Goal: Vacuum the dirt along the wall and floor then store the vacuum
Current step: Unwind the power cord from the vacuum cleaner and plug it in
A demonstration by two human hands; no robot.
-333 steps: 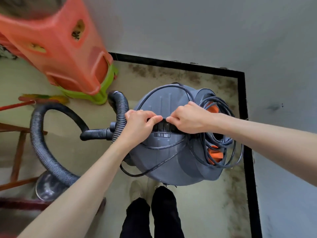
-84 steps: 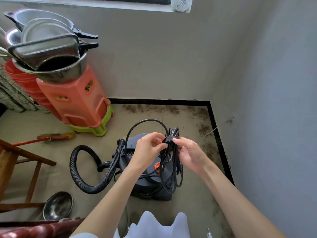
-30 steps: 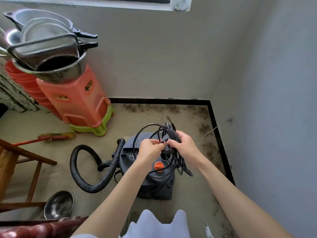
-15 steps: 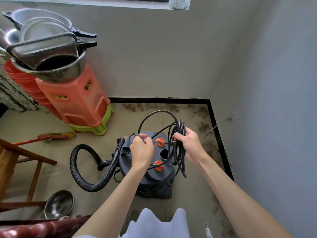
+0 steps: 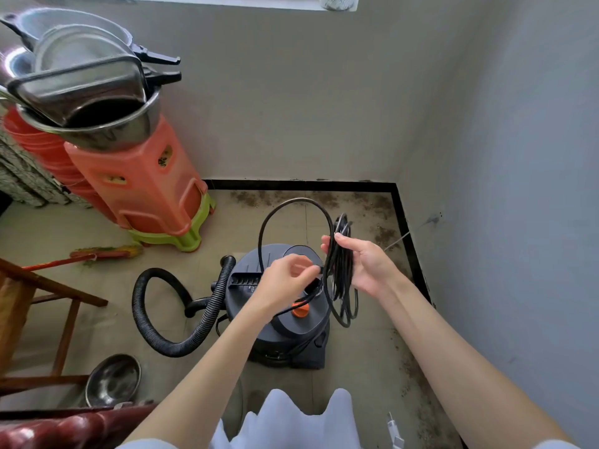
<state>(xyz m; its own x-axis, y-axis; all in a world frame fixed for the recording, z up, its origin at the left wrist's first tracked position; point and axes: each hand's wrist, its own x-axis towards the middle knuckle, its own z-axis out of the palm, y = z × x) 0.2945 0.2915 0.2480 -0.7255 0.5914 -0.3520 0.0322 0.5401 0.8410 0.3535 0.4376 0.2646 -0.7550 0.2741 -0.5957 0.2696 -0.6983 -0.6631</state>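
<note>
From the head view we look down into a corner where the vacuum stands on the floor, near both walls. Its ribbed hose curls out to the left and lies on the floor beside it.

Our right hand is curled around a bundle of coiled power cord, thumb on the near side and fingers wrapped behind, so the loops hang down from the palm just above the vacuum's lid. Our left hand pinches a single strand of the same cord between thumb and fingertips, just beside the bundle; one wide loop arcs up from there and comes back down to the right hand.

We judge that the vacuuming part is over or set aside, since the cord is off the wall and being gathered, and that we are in the storing stage. Even so, dark specks of dirt remain along the black baseboard at the back and down the right wall, so the floor does not look fully cleaned from here.

What is left, as we read it: wrap the free end around the bundle, lay the cord on the vacuum, tidy the hose and put the machine away.

To the left stand stacked orange stools carrying metal pans, with a small broom and a steel bowl lying on the floor.
</note>
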